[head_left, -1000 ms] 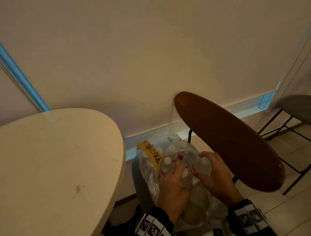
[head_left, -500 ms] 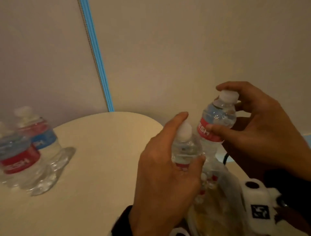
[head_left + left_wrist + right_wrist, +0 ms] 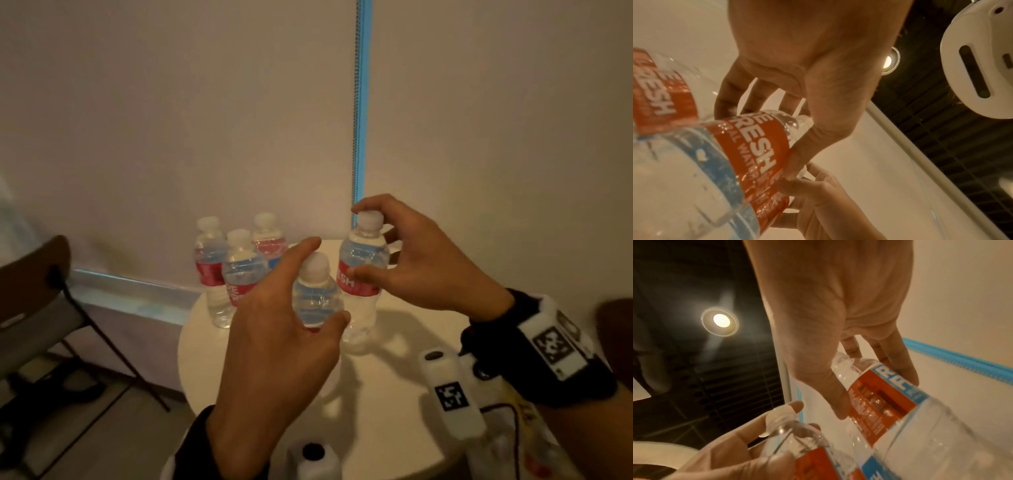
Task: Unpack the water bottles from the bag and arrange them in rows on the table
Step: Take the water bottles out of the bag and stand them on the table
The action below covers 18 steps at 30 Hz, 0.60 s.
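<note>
A person is standing over a round cream-coloured table [image 3: 394, 394] set against a pale wall, holding one small bottle in each hand. The left hand [image 3: 274, 349] is wrapping its fingers and thumb around the shoulder of a clear plastic water bottle with a white cap and red label [image 3: 317, 298], carrying it above the tabletop. The right hand [image 3: 421, 260] is pinching a second clear red-labelled bottle [image 3: 363, 274] with one finger over the cap and the thumb against the label; whether its base is touching the table cannot be told. Three more matching bottles [image 3: 236, 270] are standing upright in a tight cluster near the table's far edge, just left of the held pair. The bag is not clearly in view.

These bottles look full, so fairly light but dense for their size. The thin plastic walls will likely dent under a hard squeeze, and the smooth label may be slippery; the stiffer neck and shoulder below the cap seem the surest places to hold.
</note>
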Motion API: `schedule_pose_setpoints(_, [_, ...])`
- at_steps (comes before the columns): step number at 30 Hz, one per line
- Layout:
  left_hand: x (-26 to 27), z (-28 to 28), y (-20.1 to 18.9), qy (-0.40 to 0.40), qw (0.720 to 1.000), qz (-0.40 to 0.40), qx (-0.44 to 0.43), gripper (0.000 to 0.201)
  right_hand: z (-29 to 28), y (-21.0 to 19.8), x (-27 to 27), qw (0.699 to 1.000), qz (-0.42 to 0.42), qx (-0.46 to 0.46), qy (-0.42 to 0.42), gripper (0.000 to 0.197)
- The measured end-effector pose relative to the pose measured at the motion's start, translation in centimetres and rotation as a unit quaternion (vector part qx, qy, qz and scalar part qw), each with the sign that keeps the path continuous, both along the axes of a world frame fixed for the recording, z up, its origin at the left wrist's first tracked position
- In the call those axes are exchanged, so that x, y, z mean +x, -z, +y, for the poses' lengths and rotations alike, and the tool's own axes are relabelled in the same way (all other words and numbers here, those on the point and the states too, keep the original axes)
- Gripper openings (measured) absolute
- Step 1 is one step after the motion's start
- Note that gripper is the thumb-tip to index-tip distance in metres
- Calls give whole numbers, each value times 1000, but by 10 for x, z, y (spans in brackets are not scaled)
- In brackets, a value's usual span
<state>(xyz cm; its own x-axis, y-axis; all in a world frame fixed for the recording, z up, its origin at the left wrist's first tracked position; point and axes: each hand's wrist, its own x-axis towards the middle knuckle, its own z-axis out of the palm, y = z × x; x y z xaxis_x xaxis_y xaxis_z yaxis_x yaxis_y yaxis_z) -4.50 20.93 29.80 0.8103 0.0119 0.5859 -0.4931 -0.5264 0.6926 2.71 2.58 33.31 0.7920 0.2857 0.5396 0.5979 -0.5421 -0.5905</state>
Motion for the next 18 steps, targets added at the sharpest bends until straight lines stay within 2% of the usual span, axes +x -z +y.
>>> schedule_pose_setpoints(7, [20,31,11,-44,999,-4,-23,75,46,15,36,998,-9,-63,-24,65])
schedule_pose_setpoints(18, [29,39,9,-43,999,3,-16,76,59,17,56,997,-14,-72,-18,67])
